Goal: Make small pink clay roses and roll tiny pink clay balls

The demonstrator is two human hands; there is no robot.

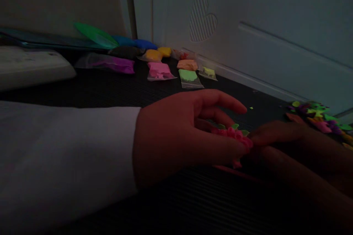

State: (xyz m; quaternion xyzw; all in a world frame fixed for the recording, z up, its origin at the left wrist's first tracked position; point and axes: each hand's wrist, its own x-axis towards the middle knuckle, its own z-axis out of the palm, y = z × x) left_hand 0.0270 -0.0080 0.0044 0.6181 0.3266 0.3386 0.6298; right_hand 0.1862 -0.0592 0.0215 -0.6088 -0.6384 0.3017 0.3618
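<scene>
A pink modelling-clay flower (233, 133) with small green leaves is low over the dark ridged surface, between my two hands. My left hand (176, 132), in a white sleeve, curls round it from the left, with the thumb along its near side and the index finger stretched out above. From the right, my right hand (298, 150) brings its fingertips together at the flower's edge; deep shadow hides most of this hand. A thin pink strip or rim (237, 172) shows just below the flower, its shape unclear in the dark.
Clear bags of coloured clay stand at the back, among them purple (121, 65), pink (159, 70) and light green (189, 77). A pile of colourful clay pieces (317, 114) lies at right by the pale panel (275, 44). A white object (33, 66) sits at left.
</scene>
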